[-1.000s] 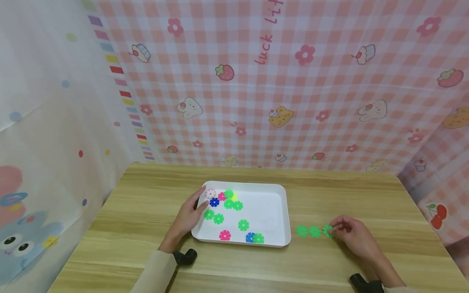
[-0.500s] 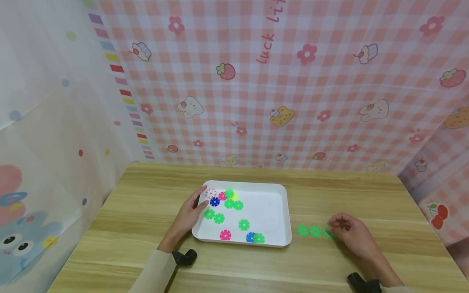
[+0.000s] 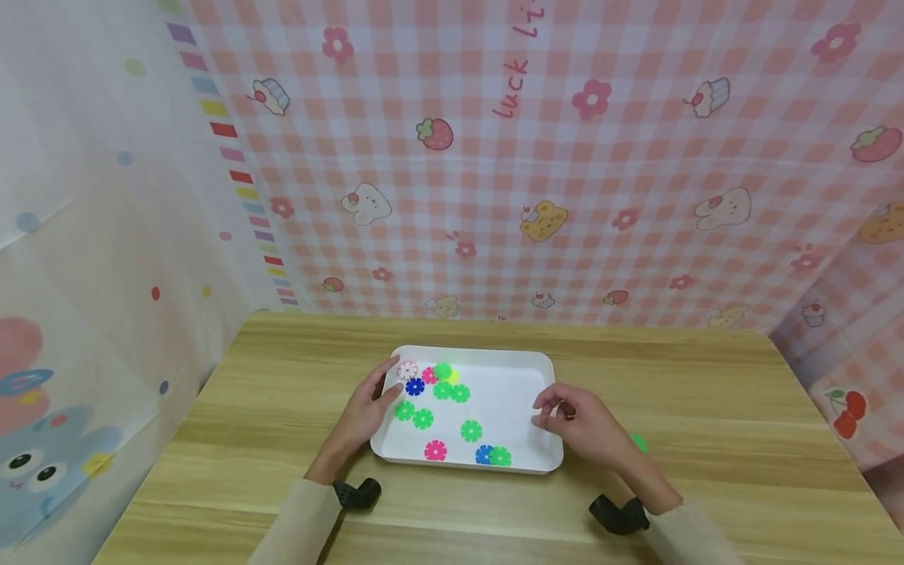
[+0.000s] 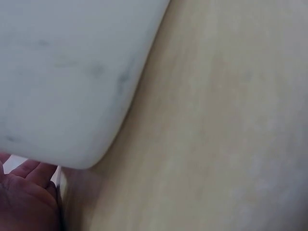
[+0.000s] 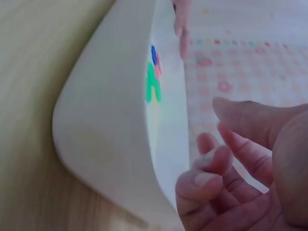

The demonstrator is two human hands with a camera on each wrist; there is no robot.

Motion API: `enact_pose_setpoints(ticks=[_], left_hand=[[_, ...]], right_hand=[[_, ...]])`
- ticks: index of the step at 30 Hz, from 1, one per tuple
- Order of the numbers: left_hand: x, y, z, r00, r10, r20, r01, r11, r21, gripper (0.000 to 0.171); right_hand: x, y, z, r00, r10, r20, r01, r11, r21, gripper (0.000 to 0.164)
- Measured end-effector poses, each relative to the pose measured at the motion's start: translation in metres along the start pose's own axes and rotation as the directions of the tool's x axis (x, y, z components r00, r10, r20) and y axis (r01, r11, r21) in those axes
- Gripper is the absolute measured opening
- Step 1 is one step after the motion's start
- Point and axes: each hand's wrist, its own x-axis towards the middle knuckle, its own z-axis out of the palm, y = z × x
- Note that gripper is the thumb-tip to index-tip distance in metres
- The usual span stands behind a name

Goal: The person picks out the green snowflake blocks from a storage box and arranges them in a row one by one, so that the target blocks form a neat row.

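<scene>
1. A white tray [image 3: 504,392] sits flat on the wooden table [image 3: 247,439], between the person's two hands.
2. The left hand [image 3: 363,416] grips the tray's left edge, thumb over the rim and fingers along the outer side.
3. The right hand [image 3: 589,424] hovers at the tray's right rim. Its fingers are loosely bent, with the thumb apart from them and nothing between.
4. Toward the tray's far left corner I see a whitish notched disc [image 3: 407,370], a dark blue disc [image 3: 414,386], a pink one and a small cluster of green discs [image 3: 442,391] with a yellow disc [image 3: 453,377] partly covered.
5. Two more green ones lie side by side near the left wall, and another sits alone around the middle.
6. Along the near side are a second pink disc [image 3: 435,450] and a lighter blue disc [image 3: 483,454] overlapped by a green one.
7. Past the right forearm, one green disc on the table [image 3: 639,442] peeks out, partly hidden.
8. Behind everything hangs a pink checked cloth [image 3: 636,173].
</scene>
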Motion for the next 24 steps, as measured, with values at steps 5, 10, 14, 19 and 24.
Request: enact_pose_setpoints(ticks=[5,10,14,19,24], left_hand=[[0.000,0.001,0.001,1.000,0.004,0.001,-0.004,1.000,-0.004,0.050],[-0.002,0.001,0.001,1.000,0.000,-0.002,0.000,1.000,-0.001,0.050],[-0.003,0.002,0.001,1.000,0.001,-0.001,-0.001,1.000,0.000,0.050],[-0.001,0.000,0.001,1.000,-0.008,-0.003,0.008,1.000,0.020,0.050],[0.000,0.000,0.000,1.000,-0.017,-0.008,0.018,1.000,0.023,0.050]], right_hand=[[0.015,-0.007,0.022,0.992,-0.024,0.121,0.027,0.999,-0.021,0.011],[0.024,-0.006,0.036,0.976,-0.076,0.205,0.084,0.996,-0.027,0.014],[0.028,-0.004,0.043,0.965,-0.079,0.250,0.091,0.995,-0.034,0.016],[0.032,-0.002,0.044,0.961,-0.022,0.274,0.044,0.996,-0.073,0.018],[0.034,-0.003,0.044,0.941,0.017,0.337,0.010,0.997,-0.079,0.021]])
